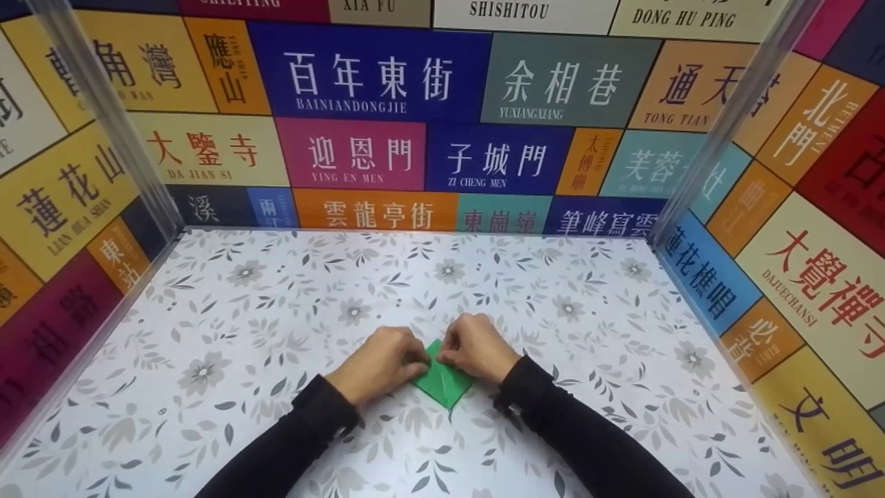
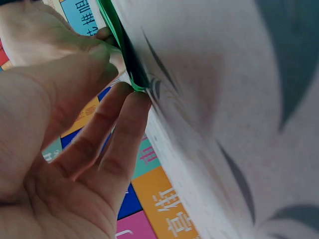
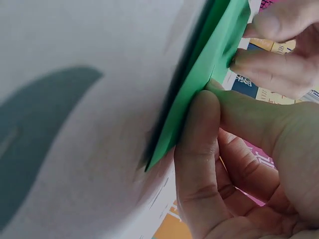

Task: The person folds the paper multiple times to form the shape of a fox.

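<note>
A small piece of green folded paper [image 1: 444, 388] lies on the patterned tabletop, diamond-shaped, with a crease running toward its near corner. My left hand [image 1: 384, 361] pinches its left side, thumb toward the top and fingertips at the edge. From the other side my right hand [image 1: 482, 348] pinches the paper near its far corner between thumb and index finger. Several layers of the green paper [image 2: 117, 40] show at the edge in the left wrist view. In the right wrist view, the right thumb and index finger meet on a fold. The hands partly hide the far corner.
A white tabletop [image 1: 290, 304] with grey flowers and leaves spreads around the hands. Panels with coloured sign blocks stand at the back [image 1: 366, 76], left [image 1: 76, 200] and right [image 1: 788, 256]. Clear strips [image 1: 719, 138] run up the corners.
</note>
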`<control>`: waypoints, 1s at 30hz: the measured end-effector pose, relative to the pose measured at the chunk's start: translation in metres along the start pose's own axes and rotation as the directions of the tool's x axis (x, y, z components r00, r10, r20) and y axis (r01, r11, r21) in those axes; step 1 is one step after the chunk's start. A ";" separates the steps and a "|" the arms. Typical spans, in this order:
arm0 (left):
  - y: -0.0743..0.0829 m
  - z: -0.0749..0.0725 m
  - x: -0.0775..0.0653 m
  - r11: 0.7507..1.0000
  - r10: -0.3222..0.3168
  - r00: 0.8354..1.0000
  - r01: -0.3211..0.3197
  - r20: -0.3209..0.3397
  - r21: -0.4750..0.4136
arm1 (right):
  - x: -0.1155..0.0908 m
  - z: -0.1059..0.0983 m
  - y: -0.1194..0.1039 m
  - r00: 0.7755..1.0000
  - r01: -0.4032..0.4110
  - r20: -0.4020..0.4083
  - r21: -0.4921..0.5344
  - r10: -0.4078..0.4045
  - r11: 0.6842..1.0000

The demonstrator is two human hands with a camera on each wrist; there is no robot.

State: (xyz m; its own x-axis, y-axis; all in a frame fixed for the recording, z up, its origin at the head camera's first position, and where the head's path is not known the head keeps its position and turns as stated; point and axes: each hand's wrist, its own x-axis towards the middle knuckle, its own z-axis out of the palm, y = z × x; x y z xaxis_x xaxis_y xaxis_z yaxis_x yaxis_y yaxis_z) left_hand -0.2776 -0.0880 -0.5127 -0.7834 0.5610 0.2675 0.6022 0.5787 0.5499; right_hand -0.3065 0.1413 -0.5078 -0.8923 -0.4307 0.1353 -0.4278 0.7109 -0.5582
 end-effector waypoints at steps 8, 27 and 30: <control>-0.012 0.002 0.021 0.991 -0.131 0.991 0.131 -0.026 0.010 | -0.004 0.002 -0.002 0.998 0.039 -0.052 -0.024 -0.041 0.999; -0.020 -0.003 0.060 0.953 -0.297 0.954 0.298 0.026 -0.045 | -0.006 0.003 -0.004 0.996 0.038 -0.076 -0.027 -0.040 0.999; -0.020 -0.003 0.063 0.949 -0.310 0.950 0.311 0.028 -0.058 | -0.007 0.003 -0.004 0.996 0.039 -0.073 -0.028 -0.041 0.999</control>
State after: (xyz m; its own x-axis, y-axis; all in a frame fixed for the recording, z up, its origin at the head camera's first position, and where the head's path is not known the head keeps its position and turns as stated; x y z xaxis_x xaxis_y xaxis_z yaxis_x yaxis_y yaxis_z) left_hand -0.3396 -0.0663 -0.5046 -0.9268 0.3705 0.0621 0.3191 0.6891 0.6506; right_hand -0.2987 0.1400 -0.5089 -0.8823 -0.4173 0.2176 -0.4659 0.7091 -0.5292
